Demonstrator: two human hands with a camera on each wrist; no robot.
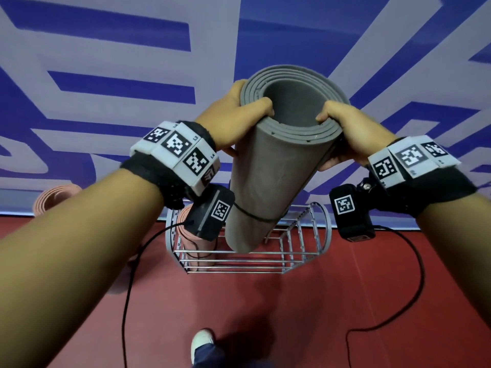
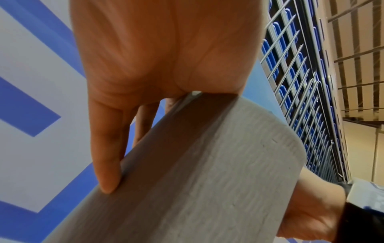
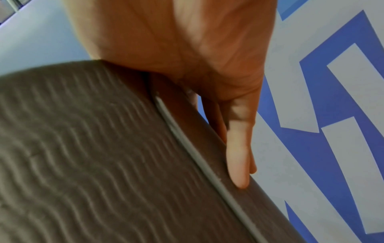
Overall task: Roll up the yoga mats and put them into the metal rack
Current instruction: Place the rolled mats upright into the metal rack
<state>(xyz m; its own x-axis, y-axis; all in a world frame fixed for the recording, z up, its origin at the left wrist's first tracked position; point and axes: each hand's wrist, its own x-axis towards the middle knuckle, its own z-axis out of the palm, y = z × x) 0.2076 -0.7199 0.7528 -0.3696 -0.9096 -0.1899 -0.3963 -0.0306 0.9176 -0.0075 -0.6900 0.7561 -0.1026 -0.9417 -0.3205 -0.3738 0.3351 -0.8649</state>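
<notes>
A rolled grey yoga mat stands upright and slightly tilted, a thin black band round its lower part. Its bottom end hangs over the open top of the metal rack on the floor. My left hand grips the top rim from the left, thumb hooked over the edge. My right hand grips the rim from the right. In the left wrist view the fingers lie along the grey mat. In the right wrist view my fingers press the ribbed mat. A rolled pink mat stands in the rack's left side.
Another rolled pink mat lies on the floor at the left by the blue-and-white patterned wall. The floor is red. Black cables trail from both wrist cameras. My white shoe shows at the bottom.
</notes>
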